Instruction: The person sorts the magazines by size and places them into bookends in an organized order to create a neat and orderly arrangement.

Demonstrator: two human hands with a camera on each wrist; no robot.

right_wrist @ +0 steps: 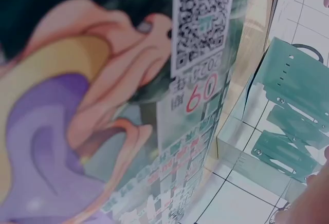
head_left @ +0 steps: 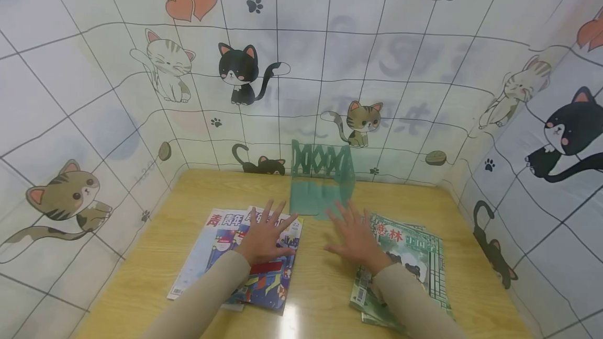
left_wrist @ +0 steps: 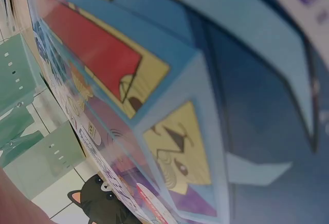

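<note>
My left hand (head_left: 265,235) lies over a fanned set of magazines (head_left: 270,292) with blue, cartoon-patterned covers, its fingers spread. The right hand (head_left: 356,238), fingers also spread apart, is at the left edge of a stack of green magazines (head_left: 435,268). Neither hand grips anything. Just beyond the fingertips stands a green expandable bookend (head_left: 348,171) with a crisscross back. Its perforated upright plates show in the left wrist view and again as the bookend (right_wrist: 298,80) in the right wrist view. A QR code is printed on a green magazine (right_wrist: 203,26).
The wooden table (head_left: 313,286) carries both magazine groups, with a strip of bare wood between them. A white, cat-printed cloth wall (head_left: 301,56) closes off the back and both sides. The bookend stands close to the back wall.
</note>
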